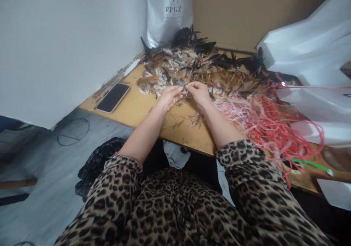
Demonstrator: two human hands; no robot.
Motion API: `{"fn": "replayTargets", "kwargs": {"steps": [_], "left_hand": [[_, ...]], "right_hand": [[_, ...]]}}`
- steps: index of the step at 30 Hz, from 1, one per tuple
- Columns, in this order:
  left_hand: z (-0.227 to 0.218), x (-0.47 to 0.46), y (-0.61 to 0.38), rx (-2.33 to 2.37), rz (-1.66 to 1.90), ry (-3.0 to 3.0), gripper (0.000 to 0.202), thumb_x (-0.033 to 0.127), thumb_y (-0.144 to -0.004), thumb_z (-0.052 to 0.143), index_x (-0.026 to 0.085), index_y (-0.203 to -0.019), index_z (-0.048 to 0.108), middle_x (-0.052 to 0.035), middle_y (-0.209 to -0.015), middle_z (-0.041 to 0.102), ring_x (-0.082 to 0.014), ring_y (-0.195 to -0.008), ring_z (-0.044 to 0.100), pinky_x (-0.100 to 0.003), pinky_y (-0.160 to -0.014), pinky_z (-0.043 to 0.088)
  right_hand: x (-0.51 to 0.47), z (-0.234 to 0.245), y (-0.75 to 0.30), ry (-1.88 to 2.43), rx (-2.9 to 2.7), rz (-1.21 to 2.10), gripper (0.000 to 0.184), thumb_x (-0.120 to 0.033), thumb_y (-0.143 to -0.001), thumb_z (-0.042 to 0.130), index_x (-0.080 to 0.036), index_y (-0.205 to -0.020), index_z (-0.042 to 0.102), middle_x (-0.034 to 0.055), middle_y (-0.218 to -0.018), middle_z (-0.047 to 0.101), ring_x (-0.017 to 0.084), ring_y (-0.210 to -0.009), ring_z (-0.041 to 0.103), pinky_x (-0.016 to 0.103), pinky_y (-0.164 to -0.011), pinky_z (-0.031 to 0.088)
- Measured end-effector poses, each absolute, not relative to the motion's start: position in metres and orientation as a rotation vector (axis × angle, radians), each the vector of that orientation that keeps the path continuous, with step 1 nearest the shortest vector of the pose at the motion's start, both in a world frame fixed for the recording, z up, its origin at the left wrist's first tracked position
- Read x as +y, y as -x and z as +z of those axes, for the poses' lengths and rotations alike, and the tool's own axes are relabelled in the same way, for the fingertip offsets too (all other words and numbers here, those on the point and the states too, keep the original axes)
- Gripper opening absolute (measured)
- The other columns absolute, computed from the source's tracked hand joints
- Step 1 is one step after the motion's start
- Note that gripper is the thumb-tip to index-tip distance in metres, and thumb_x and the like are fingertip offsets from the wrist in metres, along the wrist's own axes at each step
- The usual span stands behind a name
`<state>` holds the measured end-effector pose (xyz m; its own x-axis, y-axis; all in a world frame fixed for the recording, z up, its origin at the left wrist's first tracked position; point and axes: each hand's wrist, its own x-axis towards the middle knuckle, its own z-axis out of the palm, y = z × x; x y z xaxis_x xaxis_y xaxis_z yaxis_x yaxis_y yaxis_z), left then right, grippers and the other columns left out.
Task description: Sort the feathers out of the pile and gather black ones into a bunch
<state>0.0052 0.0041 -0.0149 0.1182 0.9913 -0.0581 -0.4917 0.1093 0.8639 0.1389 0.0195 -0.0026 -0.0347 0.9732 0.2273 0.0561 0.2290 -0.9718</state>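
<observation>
**Head view: hands at a feather pile.** A wooden table (142,109) carries a feather pile (197,65) of brown, white and black plumes; all positions below are given relative to this pile.

- **Hands:** The left hand (169,97) and the right hand (199,92) meet at the pile's near edge, fingertips facing one another. Each hand is closed narrowly, thumb pressed against fingers.
- **Held thing:** Together the hands pinch a tuft of feathers (183,86). It sits at the pile's near margin, in contact with it. Whether the tuft is one plume or several cannot be told.
- **Arms:** Bare forearms reach toward the pile from the near side, out of leopard-print sleeves (241,158).
- **Near side of the pile:** A few loose feathers (182,121) lie on the table between the forearms.
- **Left of the pile:** A dark phone (113,97) lies flat on the table, well apart from the pile.
- **Right of the pile:** A tangle of red and pink plastic strips (263,123) spreads over the table and touches the pile's edge. Beyond the strips lies white plastic sheeting (309,52).
- **Behind the pile:** A white bag (168,15) printed "PPGZ" stands upright in the corner.
- **Near-left of the pile, below the table edge:** A black bag (95,162) lies on the floor.
</observation>
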Motion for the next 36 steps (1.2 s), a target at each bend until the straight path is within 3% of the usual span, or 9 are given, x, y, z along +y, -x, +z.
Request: {"fn": "replayTargets", "kwargs": {"steps": [12,17,24,36], "left_hand": [[-0.010,-0.001,-0.005,0.707,1.185,-0.794,0.005,0.011,-0.074,0.062,0.009,-0.078,0.062,-0.0051,-0.074,0.067,-0.0055,-0.060,0.061,-0.012,-0.052,0.045],[-0.009,0.000,-0.004,0.671,1.195,-0.690,0.007,0.003,-0.076,0.055,0.008,-0.073,0.059,-0.0021,-0.065,0.063,-0.0033,-0.055,0.058,-0.009,-0.049,0.043],[-0.009,0.000,-0.001,0.593,1.154,-0.643,0.008,0.002,-0.076,0.054,0.008,-0.073,0.058,-0.0013,-0.065,0.060,-0.0010,-0.052,0.055,-0.007,-0.048,0.042],[-0.014,0.001,-0.005,0.669,1.183,-0.802,0.001,0.007,-0.073,0.061,0.006,-0.073,0.061,-0.0026,-0.065,0.063,-0.0019,-0.052,0.056,-0.009,-0.050,0.044]], "right_hand": [[0.019,-0.002,-0.139,1.020,-1.291,1.127,0.028,-0.041,-0.060,0.067,-0.016,-0.070,0.057,-0.0015,-0.063,0.056,0.009,-0.057,0.048,0.023,-0.056,0.040],[0.020,-0.001,-0.142,0.906,-1.216,1.288,0.028,-0.038,-0.055,0.073,-0.016,-0.067,0.059,-0.0031,-0.059,0.056,0.008,-0.052,0.047,0.021,-0.052,0.037],[0.017,0.005,-0.148,0.798,-1.191,1.534,0.032,-0.034,-0.054,0.076,-0.017,-0.078,0.065,-0.0024,-0.063,0.061,0.007,-0.055,0.050,0.019,-0.049,0.034],[0.013,0.007,-0.144,0.933,-1.281,1.340,0.030,-0.037,-0.051,0.075,-0.014,-0.063,0.060,-0.0018,-0.058,0.059,0.008,-0.054,0.049,0.022,-0.056,0.039]]}}
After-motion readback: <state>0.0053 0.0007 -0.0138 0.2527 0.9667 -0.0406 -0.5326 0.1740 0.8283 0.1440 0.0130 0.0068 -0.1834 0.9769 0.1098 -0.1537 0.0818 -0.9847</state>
